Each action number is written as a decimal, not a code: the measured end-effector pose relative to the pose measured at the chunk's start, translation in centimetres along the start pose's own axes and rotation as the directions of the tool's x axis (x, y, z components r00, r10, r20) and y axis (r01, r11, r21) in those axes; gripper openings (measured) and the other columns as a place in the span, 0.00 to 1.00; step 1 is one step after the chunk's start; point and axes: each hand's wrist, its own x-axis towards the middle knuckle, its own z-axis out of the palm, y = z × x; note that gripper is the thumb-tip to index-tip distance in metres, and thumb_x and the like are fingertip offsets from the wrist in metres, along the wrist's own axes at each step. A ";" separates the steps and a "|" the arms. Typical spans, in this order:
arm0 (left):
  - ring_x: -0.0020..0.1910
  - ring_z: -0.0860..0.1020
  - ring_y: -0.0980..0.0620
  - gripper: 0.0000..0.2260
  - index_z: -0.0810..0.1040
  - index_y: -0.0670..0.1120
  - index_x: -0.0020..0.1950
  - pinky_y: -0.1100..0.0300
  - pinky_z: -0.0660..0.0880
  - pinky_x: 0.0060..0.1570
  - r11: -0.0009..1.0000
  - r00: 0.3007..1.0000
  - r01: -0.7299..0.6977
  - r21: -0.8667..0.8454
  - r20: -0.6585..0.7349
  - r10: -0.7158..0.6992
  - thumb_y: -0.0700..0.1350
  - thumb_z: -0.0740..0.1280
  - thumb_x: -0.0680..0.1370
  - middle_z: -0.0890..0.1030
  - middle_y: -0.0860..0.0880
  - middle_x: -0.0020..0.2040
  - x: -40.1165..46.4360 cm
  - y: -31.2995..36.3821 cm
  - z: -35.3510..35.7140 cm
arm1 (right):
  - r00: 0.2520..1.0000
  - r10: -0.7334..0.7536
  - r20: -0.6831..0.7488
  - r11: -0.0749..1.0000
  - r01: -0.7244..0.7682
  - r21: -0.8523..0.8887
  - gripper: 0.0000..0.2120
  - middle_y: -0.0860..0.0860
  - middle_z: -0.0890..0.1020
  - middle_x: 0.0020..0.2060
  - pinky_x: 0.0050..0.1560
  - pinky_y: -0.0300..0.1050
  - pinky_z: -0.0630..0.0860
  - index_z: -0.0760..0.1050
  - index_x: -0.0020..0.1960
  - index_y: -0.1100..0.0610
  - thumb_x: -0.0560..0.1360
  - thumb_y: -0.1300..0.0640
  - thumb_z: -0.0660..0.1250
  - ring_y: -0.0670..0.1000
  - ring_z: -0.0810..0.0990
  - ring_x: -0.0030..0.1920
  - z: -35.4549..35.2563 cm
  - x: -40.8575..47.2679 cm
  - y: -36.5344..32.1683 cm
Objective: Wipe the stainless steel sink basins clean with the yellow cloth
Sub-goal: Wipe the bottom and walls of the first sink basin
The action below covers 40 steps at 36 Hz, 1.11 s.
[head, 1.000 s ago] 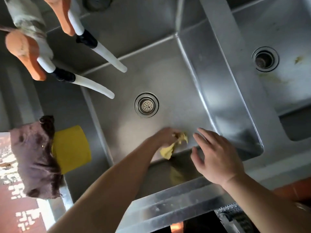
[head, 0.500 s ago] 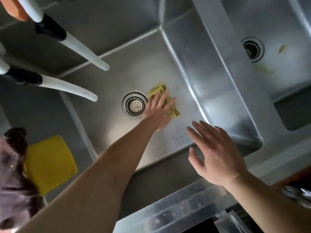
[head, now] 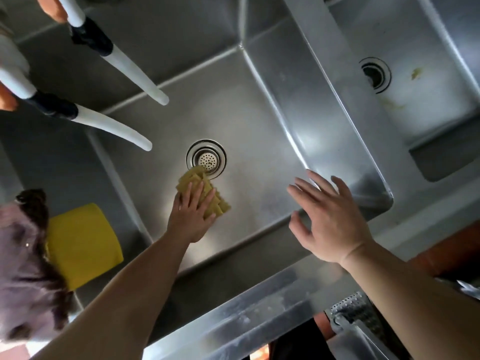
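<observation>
While the left hand (head: 193,216) presses down, the yellow cloth (head: 207,193) lies under its fingers (head: 200,193).

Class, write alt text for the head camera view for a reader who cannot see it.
A person's left hand presses a yellow cloth flat on the floor of a steel sink basin, just below its drain. The right hand hovers open above the basin.

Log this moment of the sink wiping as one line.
left hand: pressing yellow cloth flat on basin floor | cloth: beside drain | right hand: open, holding nothing
</observation>
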 end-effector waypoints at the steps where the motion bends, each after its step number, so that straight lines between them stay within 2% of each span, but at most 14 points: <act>1: 0.78 0.34 0.41 0.31 0.28 0.59 0.76 0.41 0.41 0.75 0.998 0.998 0.059 -0.035 0.023 -0.059 0.67 0.38 0.77 0.28 0.49 0.76 -0.8 -0.6 0.5 | 1.000 0.005 -0.004 1.000 -0.005 -0.002 0.23 0.52 0.79 0.64 0.66 0.64 0.67 0.77 0.64 0.56 0.74 0.48 0.58 0.57 0.70 0.72 0.0 0.0 0.0; 5: 0.78 0.35 0.38 0.33 0.28 0.57 0.76 0.40 0.39 0.75 0.907 0.918 0.376 -0.189 0.208 -0.337 0.65 0.46 0.81 0.32 0.46 0.79 -4.4 -1.5 2.1 | 1.000 0.003 -0.030 1.000 -0.003 0.007 0.23 0.52 0.80 0.64 0.66 0.64 0.67 0.77 0.63 0.57 0.74 0.48 0.59 0.57 0.71 0.71 0.1 -0.1 0.0; 9: 0.78 0.34 0.39 0.35 0.32 0.55 0.79 0.41 0.35 0.74 0.652 0.707 0.694 -0.306 0.458 -0.539 0.65 0.48 0.80 0.31 0.44 0.79 -6.5 1.0 2.4 | 0.997 -0.003 -0.072 1.000 0.005 0.017 0.22 0.52 0.80 0.62 0.66 0.62 0.68 0.78 0.62 0.57 0.73 0.49 0.60 0.57 0.72 0.70 0.3 0.0 -0.1; 13: 0.78 0.56 0.40 0.42 0.48 0.46 0.81 0.45 0.54 0.77 0.531 0.688 0.718 -0.450 0.575 -0.443 0.64 0.60 0.75 0.54 0.43 0.81 -4.3 3.2 1.3 | 0.995 0.002 -0.098 0.999 0.001 0.032 0.21 0.53 0.80 0.61 0.64 0.60 0.69 0.78 0.61 0.58 0.73 0.49 0.60 0.57 0.73 0.68 0.2 0.0 -0.1; 15: 0.77 0.60 0.39 0.51 0.42 0.45 0.80 0.46 0.61 0.74 0.485 0.650 0.746 -0.456 0.656 -0.384 0.64 0.66 0.68 0.55 0.43 0.81 -3.2 4.3 0.9 | 0.994 -0.002 -0.105 0.999 0.006 0.045 0.21 0.53 0.80 0.60 0.63 0.60 0.70 0.78 0.61 0.58 0.73 0.50 0.60 0.57 0.73 0.68 0.3 0.0 0.0; 19: 0.74 0.64 0.39 0.47 0.38 0.39 0.79 0.49 0.65 0.72 0.614 0.649 0.693 -0.377 0.697 -0.305 0.52 0.68 0.74 0.56 0.40 0.79 -3.1 7.1 -0.3 | 0.994 0.001 -0.113 0.998 0.006 0.062 0.21 0.53 0.81 0.60 0.62 0.58 0.71 0.78 0.61 0.58 0.73 0.50 0.61 0.57 0.74 0.67 0.2 -0.1 0.1; 22: 0.75 0.62 0.39 0.33 0.45 0.35 0.79 0.60 0.69 0.66 0.734 0.703 0.583 -0.349 0.669 -0.240 0.41 0.61 0.81 0.56 0.38 0.79 -2.8 8.6 -1.0 | 0.996 0.000 -0.087 0.998 0.005 0.059 0.21 0.53 0.80 0.60 0.63 0.58 0.70 0.77 0.62 0.58 0.73 0.49 0.61 0.57 0.74 0.67 0.2 0.0 -0.1; 24: 0.75 0.65 0.42 0.23 0.61 0.33 0.76 0.76 0.73 0.40 0.906 0.702 0.350 -0.239 0.708 -0.084 0.36 0.60 0.82 0.64 0.38 0.77 -2.4 8.8 -1.2 | 0.996 0.007 -0.088 0.998 -0.001 0.062 0.21 0.53 0.80 0.60 0.63 0.57 0.70 0.77 0.61 0.58 0.73 0.49 0.60 0.56 0.74 0.66 0.2 0.0 -0.1; 25: 0.74 0.67 0.43 0.21 0.66 0.36 0.74 0.75 0.71 0.32 0.905 0.734 0.331 -0.268 0.676 -0.068 0.39 0.62 0.82 0.68 0.40 0.75 -2.4 8.7 -1.5 | 0.996 0.007 -0.091 0.998 -0.002 0.063 0.21 0.52 0.80 0.59 0.62 0.57 0.70 0.77 0.61 0.58 0.73 0.49 0.61 0.56 0.74 0.66 0.2 0.0 -0.1; 28: 0.63 0.76 0.42 0.19 0.72 0.47 0.70 0.58 0.76 0.54 0.885 0.752 0.328 -0.329 0.658 -0.034 0.51 0.62 0.80 0.74 0.48 0.68 -2.5 8.0 -2.7 | 0.994 0.009 -0.111 0.995 0.003 0.104 0.21 0.54 0.81 0.57 0.59 0.57 0.73 0.77 0.60 0.59 0.72 0.50 0.61 0.57 0.76 0.62 0.1 0.0 0.0; 30: 0.44 0.78 0.45 0.13 0.73 0.47 0.65 0.57 0.76 0.41 0.860 0.743 0.310 -0.405 0.668 0.047 0.48 0.63 0.81 0.77 0.46 0.56 -3.4 7.5 -5.7 | 0.993 0.006 -0.116 0.990 0.010 0.141 0.21 0.55 0.81 0.56 0.55 0.56 0.75 0.77 0.60 0.60 0.72 0.50 0.61 0.58 0.78 0.58 0.0 0.0 0.0; 32: 0.45 0.77 0.46 0.11 0.71 0.49 0.64 0.58 0.74 0.41 0.704 0.760 0.388 -0.595 0.639 0.121 0.47 0.63 0.82 0.76 0.46 0.53 -4.9 7.1 -8.7 | 0.994 0.008 -0.107 0.988 0.009 0.157 0.22 0.55 0.81 0.57 0.55 0.55 0.76 0.76 0.61 0.60 0.72 0.50 0.61 0.58 0.78 0.57 0.0 -0.1 0.1; 35: 0.61 0.78 0.53 0.11 0.73 0.56 0.65 0.47 0.71 0.61 0.243 0.815 0.505 -0.828 0.550 0.182 0.48 0.63 0.82 0.80 0.55 0.62 -7.1 5.9 -11.5 | 0.995 0.008 -0.100 0.981 0.011 0.192 0.24 0.56 0.80 0.60 0.55 0.55 0.76 0.75 0.63 0.60 0.72 0.49 0.61 0.58 0.78 0.58 0.2 -0.1 0.1; 40: 0.68 0.74 0.52 0.12 0.76 0.52 0.65 0.51 0.64 0.70 -0.157 0.977 0.213 -0.964 0.212 0.022 0.47 0.62 0.82 0.79 0.51 0.66 -10.8 7.3 -16.0 | 0.992 -0.015 -0.124 0.976 0.041 0.214 0.29 0.56 0.77 0.64 0.55 0.55 0.77 0.74 0.66 0.59 0.71 0.44 0.59 0.58 0.78 0.61 0.0 -0.3 0.1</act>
